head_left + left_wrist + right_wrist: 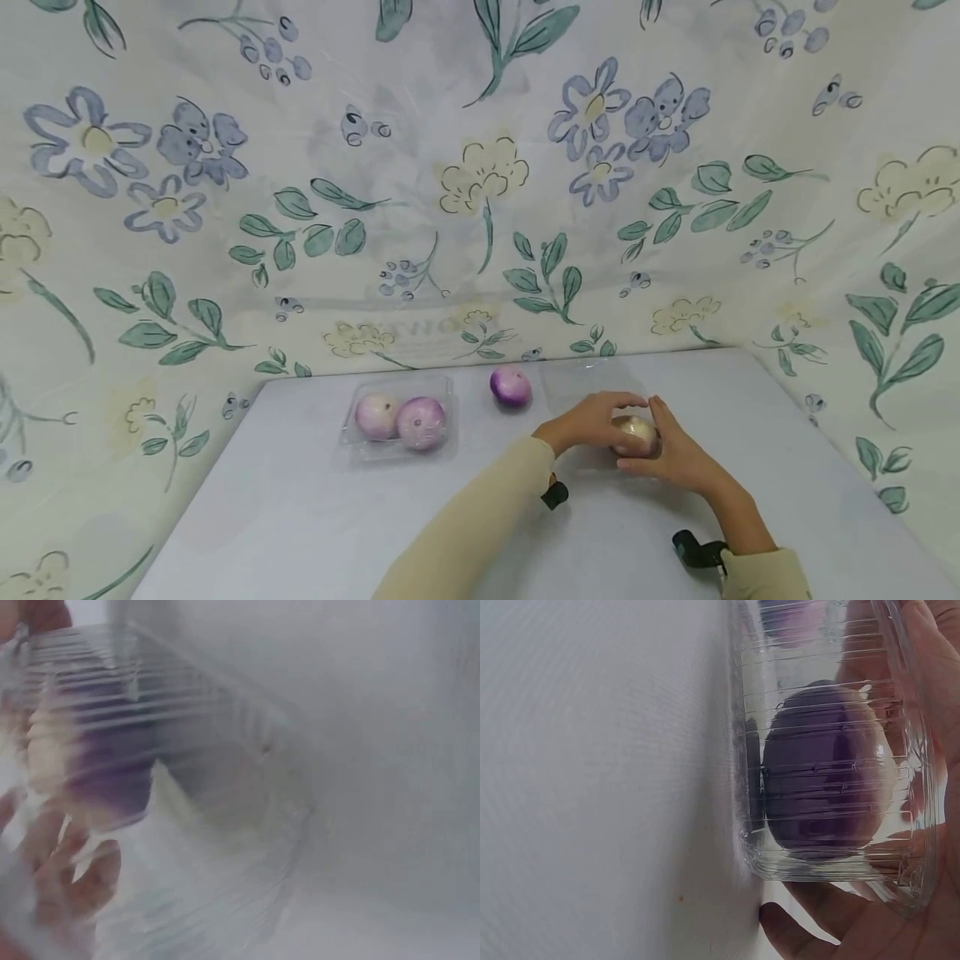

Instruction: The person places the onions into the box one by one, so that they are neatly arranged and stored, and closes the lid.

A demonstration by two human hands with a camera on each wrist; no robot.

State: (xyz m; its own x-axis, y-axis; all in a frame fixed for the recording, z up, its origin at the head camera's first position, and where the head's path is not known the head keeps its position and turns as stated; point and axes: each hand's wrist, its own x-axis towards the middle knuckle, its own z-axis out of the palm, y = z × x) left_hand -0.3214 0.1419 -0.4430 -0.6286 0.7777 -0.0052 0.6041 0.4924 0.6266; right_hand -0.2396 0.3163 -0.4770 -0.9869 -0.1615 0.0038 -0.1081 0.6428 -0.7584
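In the head view, a clear plastic container (592,383) stands on the right of the table, with an onion (636,436) at its near end. My left hand (592,421) reaches over from the left, its fingers and thumb curled at the onion. My right hand (678,450) grips the container's end from the right, thumb towards me and fingers at the far side. In the right wrist view the purple onion (825,772) shows through the ribbed wall, with right-hand fingers (802,922) around the corner. The left wrist view is blurred; the container's ribbed wall (217,697) fills its middle.
A second clear container (352,446) with two pale purple onions (422,422) stands at the left. Between the containers, near the back edge, lies a loose purple onion (511,387). A floral cloth (420,250) hangs behind the white table (285,517).
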